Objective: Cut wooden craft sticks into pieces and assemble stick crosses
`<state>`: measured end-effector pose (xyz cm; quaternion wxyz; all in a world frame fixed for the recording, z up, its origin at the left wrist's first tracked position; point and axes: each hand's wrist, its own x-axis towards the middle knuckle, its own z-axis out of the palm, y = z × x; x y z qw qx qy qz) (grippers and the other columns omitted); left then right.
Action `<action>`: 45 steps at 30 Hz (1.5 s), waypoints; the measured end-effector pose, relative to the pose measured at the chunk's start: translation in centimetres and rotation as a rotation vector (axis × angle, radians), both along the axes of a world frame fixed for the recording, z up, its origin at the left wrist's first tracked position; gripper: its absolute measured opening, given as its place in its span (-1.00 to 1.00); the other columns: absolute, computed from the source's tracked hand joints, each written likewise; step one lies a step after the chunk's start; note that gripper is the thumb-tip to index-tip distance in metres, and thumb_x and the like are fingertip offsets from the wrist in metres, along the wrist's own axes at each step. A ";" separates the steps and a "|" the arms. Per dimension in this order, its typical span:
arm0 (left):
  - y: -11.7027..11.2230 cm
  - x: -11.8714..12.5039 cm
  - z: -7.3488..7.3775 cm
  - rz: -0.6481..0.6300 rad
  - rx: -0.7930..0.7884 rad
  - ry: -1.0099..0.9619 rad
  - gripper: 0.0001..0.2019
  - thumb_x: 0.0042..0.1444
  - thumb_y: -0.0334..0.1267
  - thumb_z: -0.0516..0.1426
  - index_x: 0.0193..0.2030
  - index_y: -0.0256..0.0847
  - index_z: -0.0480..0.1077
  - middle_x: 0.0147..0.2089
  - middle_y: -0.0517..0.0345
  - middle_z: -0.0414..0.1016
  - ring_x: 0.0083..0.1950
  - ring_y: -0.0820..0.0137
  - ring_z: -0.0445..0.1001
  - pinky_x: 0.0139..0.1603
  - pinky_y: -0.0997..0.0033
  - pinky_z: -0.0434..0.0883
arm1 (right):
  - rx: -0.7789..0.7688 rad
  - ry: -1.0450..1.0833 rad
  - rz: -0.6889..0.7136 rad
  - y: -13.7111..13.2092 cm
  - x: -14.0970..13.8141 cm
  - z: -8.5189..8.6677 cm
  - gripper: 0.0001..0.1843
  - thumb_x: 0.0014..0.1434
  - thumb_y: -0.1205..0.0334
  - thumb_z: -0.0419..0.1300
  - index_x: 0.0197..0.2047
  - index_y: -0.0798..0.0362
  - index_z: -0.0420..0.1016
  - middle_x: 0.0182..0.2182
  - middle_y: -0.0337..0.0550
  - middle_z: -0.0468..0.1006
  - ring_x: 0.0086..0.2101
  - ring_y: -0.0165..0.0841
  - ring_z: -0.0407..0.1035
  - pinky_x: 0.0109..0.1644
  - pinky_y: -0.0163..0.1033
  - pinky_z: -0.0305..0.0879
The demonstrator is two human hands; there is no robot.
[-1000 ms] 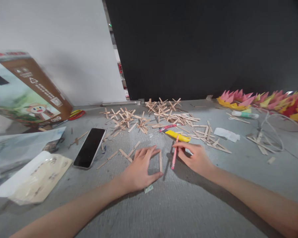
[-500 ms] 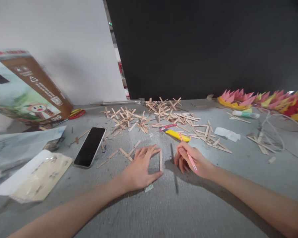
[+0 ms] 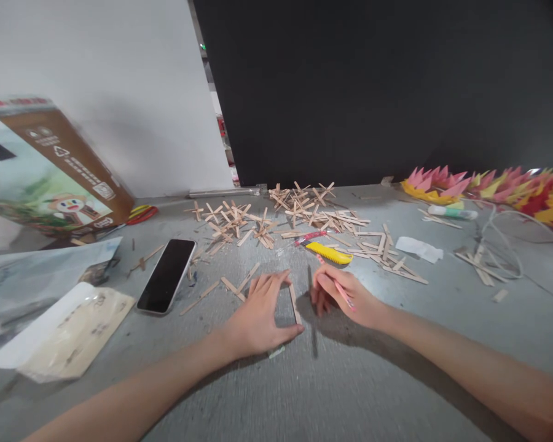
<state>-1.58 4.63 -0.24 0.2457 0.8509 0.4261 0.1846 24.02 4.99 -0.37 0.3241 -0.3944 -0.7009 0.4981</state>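
Two hands at a wooden stick on a grey table

The left hand (image 3: 258, 316) lies flat on the table (image 3: 350, 380) with its fingers spread; the index fingertip and the thumb touch the two ends of one stick (image 3: 295, 304), so it probably cannot slide. The hand is open and grips nothing, it only presses. The right hand (image 3: 345, 298) is curled closed around a pink pen (image 3: 340, 291), which lies across the fingers with one end toward the far side; the hand rests just beside the stick, on its right. Beyond the hands lie a yellow knife (image 3: 329, 253) and a heap of sticks (image 3: 286, 218), many glued into crosses. A phone (image 3: 166, 275) lies face up to the left, well apart from the stick.
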 end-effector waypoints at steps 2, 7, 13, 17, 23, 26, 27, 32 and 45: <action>0.0 0.0 -0.1 0.006 0.009 0.000 -0.03 0.05 0.03 0.39 0.50 -0.12 0.02 0.35 -0.15 0.33 0.39 -0.10 0.26 0.44 -0.24 0.19 | 0.051 -0.023 0.021 0.7 -0.8 0.0 -0.65 0.55 -0.04 -0.12 -0.20 -0.10 0.33 -0.30 -0.18 0.62 -0.31 -0.27 0.60 -0.23 -0.19 0.48; 0.0 0.2 0.1 0.032 0.019 -0.008 -0.06 0.04 0.01 0.40 0.47 -0.15 0.07 0.30 -0.16 0.36 0.36 -0.11 0.30 0.41 -0.27 0.19 | 0.454 -0.115 -0.154 1.4 -0.6 -0.4 -0.80 0.53 0.06 0.01 -0.03 -0.10 0.41 0.17 0.04 0.55 0.30 -0.11 0.35 0.41 0.12 0.15; 0.0 0.3 0.7 -0.010 -0.031 -0.009 -0.12 0.06 -0.03 0.41 0.44 -0.12 0.13 0.37 -0.13 0.35 0.44 -0.08 0.22 0.46 -0.22 0.15 | 0.299 0.077 -0.224 -0.3 0.8 -1.1 -0.61 0.56 -0.06 -0.09 0.09 -0.09 0.48 -0.13 -0.05 0.69 -0.20 -0.24 0.59 -0.14 -0.15 0.47; 0.0 0.2 0.8 -0.025 -0.061 -0.004 -0.14 0.09 0.00 0.40 0.45 -0.07 0.13 0.39 -0.08 0.36 0.45 -0.06 0.21 0.47 -0.23 0.13 | 0.128 0.129 -0.071 -1.2 1.4 -0.7 -0.44 0.55 -0.14 -0.13 0.16 -0.04 0.59 -0.30 -0.08 0.65 -0.49 -0.36 0.48 -0.50 -0.27 0.27; -0.1 -0.1 0.4 -0.012 -0.094 -0.009 -0.15 0.10 0.04 0.37 0.46 -0.07 0.14 0.42 -0.11 0.29 0.45 -0.05 0.20 0.44 -0.19 0.21 | 0.088 0.041 0.065 -1.5 1.7 0.0 -0.64 0.48 -0.01 0.12 0.09 -0.01 0.64 -0.20 -0.06 0.67 -0.33 -0.34 0.55 -0.29 -0.28 0.41; -0.1 -0.1 0.3 -0.018 -0.095 -0.004 -0.15 0.11 0.06 0.37 0.46 -0.07 0.14 0.41 -0.11 0.30 0.45 -0.04 0.22 0.44 -0.19 0.23 | 0.027 0.005 0.040 -1.3 1.3 -0.2 -0.70 0.39 0.00 0.27 -0.23 0.05 0.65 -0.42 -0.15 0.63 -0.43 -0.38 0.51 -0.35 -0.31 0.38; -0.1 -0.1 0.3 -0.020 -0.089 -0.002 -0.15 0.11 0.07 0.37 0.46 -0.07 0.14 0.41 -0.11 0.31 0.45 -0.04 0.21 0.44 -0.20 0.23 | -0.020 0.007 0.035 -1.2 1.2 -0.3 -0.70 0.38 0.00 0.28 -0.25 0.06 0.63 -0.45 -0.17 0.61 -0.46 -0.39 0.50 -0.39 -0.33 0.36; -0.1 -0.1 0.3 -0.023 -0.075 0.002 -0.16 0.13 0.10 0.35 0.46 -0.03 0.13 0.42 -0.09 0.31 0.45 -0.05 0.21 0.45 -0.25 0.19 | -0.085 -0.070 0.092 -1.1 0.7 0.0 -0.74 0.42 0.05 0.23 -0.05 0.04 0.64 -0.42 -0.19 0.65 -0.41 -0.39 0.54 -0.34 -0.34 0.37; -0.1 -0.3 0.2 -0.014 -0.071 -0.012 -0.18 0.12 0.07 0.36 0.46 -0.01 0.17 0.42 -0.08 0.30 0.45 -0.06 0.21 0.44 -0.20 0.22 | -0.106 -0.143 0.051 -1.0 0.4 0.4 -0.71 0.43 0.04 0.17 -0.25 0.03 0.53 -0.46 -0.24 0.62 -0.42 -0.41 0.49 -0.34 -0.33 0.31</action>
